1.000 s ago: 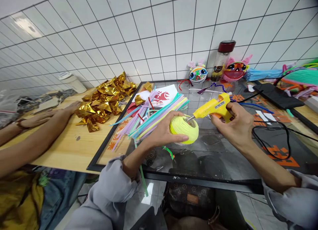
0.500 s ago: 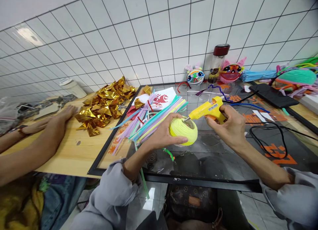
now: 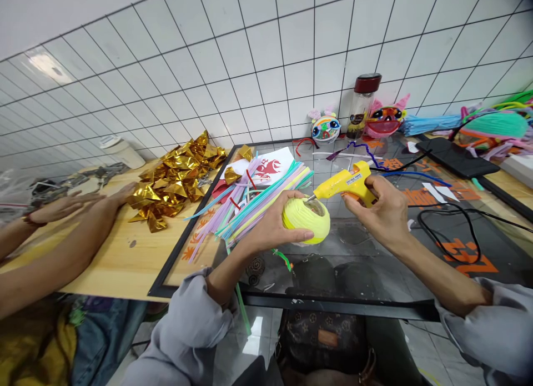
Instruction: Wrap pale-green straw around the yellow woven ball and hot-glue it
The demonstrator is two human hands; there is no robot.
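My left hand (image 3: 272, 225) is closed round a yellow wrapped ball-shaped holder (image 3: 306, 220) held just above the glass table top (image 3: 366, 264). My right hand (image 3: 381, 208) grips a yellow hot glue gun (image 3: 347, 183). The gun's metal nozzle points left and touches the upper rim of the yellow holder. A black cord (image 3: 449, 219) runs from the gun across the glass to the right.
A bundle of pastel pipe cleaners (image 3: 254, 200) lies left of the holder. Gold foil pieces (image 3: 175, 178) are piled on the wooden table (image 3: 125, 252), where another person's arms (image 3: 62, 230) rest. Craft masks (image 3: 385, 119), a jar (image 3: 361, 105) and a dark tablet (image 3: 458, 158) stand at the back.
The glue gun's nozzle has stayed at the holder's rim while both hands shifted slightly left. The other person's hands moved a little on the wooden table.
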